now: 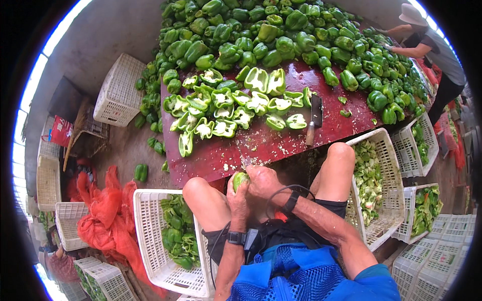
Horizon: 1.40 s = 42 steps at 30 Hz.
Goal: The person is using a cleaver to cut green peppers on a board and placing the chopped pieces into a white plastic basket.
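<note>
My left hand (237,200) is wrapped round a piece of green bell pepper (241,181), held above my lap close to the near edge of the red tabletop (201,168). Right beside it, my right hand (263,181) is closed with its knuckles up against the pepper. Whatever lies inside the right fingers is hidden. Ahead on the tabletop, many halved bell peppers (223,111) show pale cores and seeds. A cleaver (315,116) with a wooden handle rests to their right, apart from both hands.
Whole green peppers (271,35) are heaped at the back. White crates of pepper pieces stand beside my left knee (150,236) and right knee (394,185). Red netting (108,210) lies on the left. Another person (427,45) works at the far right.
</note>
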Available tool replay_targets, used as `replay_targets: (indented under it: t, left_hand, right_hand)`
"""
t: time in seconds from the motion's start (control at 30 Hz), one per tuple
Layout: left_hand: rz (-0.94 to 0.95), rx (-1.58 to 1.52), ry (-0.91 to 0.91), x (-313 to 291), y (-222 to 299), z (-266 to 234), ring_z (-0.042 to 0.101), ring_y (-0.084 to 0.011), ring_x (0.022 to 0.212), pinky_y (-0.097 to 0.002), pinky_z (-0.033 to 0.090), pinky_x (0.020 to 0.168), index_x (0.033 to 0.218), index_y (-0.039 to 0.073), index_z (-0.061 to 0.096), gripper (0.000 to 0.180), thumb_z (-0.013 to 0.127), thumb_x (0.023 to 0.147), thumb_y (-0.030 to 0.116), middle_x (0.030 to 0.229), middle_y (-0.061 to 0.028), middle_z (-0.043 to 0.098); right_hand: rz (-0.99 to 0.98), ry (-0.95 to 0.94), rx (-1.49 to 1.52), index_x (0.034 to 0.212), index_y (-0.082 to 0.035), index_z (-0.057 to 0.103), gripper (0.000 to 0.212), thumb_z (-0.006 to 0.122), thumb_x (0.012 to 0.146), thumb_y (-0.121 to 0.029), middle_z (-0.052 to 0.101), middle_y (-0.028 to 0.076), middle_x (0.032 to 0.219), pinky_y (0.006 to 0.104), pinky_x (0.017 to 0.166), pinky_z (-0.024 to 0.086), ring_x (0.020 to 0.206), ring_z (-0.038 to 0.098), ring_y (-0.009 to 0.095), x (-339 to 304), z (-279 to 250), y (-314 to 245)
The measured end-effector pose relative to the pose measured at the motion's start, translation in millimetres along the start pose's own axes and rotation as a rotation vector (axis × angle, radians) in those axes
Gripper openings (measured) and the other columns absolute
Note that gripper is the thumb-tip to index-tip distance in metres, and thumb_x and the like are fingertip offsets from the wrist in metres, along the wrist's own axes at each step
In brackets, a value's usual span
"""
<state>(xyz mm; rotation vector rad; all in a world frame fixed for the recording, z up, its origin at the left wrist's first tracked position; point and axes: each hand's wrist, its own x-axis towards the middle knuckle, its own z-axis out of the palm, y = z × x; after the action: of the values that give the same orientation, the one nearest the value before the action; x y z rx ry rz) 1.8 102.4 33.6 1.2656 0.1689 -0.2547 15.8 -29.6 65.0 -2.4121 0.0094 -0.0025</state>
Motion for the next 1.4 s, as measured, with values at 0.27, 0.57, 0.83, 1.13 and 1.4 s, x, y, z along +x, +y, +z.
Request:
replay_targets:
  t: [0.27, 0.57, 0.83, 1.13, 1.4]
  left_hand:
    - [0.205, 0.283, -0.039, -3.7, 8.3, 5.5, 0.058, -0.0203, 0.108, -0.0315, 0.045, 0.097, 0.128, -0.003, 0.055, 0.049, 0.067, 0.086, 0.017, 0.120, -0.0132, 0.062]
    - [0.085, 0.156, -0.114, -0.3, 21.6, 1.8, 0.061, -0.0168, 0.099, -0.0301, 0.049, 0.090, 0.129, -0.002, 0.055, 0.048, 0.065, 0.086, 0.016, 0.112, -0.0098, 0.064]
    - [-0.196, -0.436, -0.182, 13.0, 9.8, 1.1, 0.063, -0.0249, 0.102, -0.0374, 0.053, 0.089, 0.130, -0.002, 0.051, 0.048, 0.053, 0.093, 0.029, 0.117, -0.0148, 0.061]
    - [-0.249, -0.569, -0.242, 5.5, 15.1, 3.8, 0.065, -0.0306, 0.100, -0.0441, 0.057, 0.083, 0.130, -0.002, 0.050, 0.047, 0.050, 0.094, 0.029, 0.116, -0.0183, 0.062]
    - [-0.162, -0.685, -0.523, -5.4, 21.4, 24.1, 0.061, -0.0264, 0.107, -0.0397, 0.051, 0.095, 0.131, -0.003, 0.048, 0.048, 0.043, 0.099, 0.032, 0.119, -0.0176, 0.060]
  right_hand:
    - [-0.164, -0.128, -0.112, 0.086, -0.001, 0.057, 0.024, 0.066, 0.075, -0.021, 0.064, 0.021, 0.077, 0.0489, 0.069, 0.051, 0.077, 0.065, 0.040, 6.0, -4.1, 8.9]
    - [-0.129, -0.133, 0.158, 0.087, 0.000, 0.059, 0.017, 0.064, 0.074, -0.010, 0.063, 0.020, 0.074, 0.0409, 0.065, 0.052, 0.071, 0.065, 0.032, -0.7, -20.1, 16.3]
    - [-0.021, -0.225, 0.602, 0.095, -0.001, 0.064, 0.019, 0.054, 0.079, -0.006, 0.064, 0.006, 0.073, 0.0317, 0.062, 0.053, 0.065, 0.063, 0.013, -8.9, -87.7, 6.5]
    - [0.146, 0.403, -0.583, 0.092, 0.002, 0.064, 0.017, 0.062, 0.077, -0.005, 0.064, 0.018, 0.085, 0.0411, 0.073, 0.049, 0.080, 0.063, 0.034, -112.8, -273.2, 81.9]
    - [0.106, -0.184, 0.759, 0.128, -0.004, 0.057, 0.041, 0.066, 0.094, -0.025, 0.067, 0.006, 0.099, 0.0274, 0.077, 0.053, 0.087, 0.062, 0.012, -59.4, -103.8, 0.9]
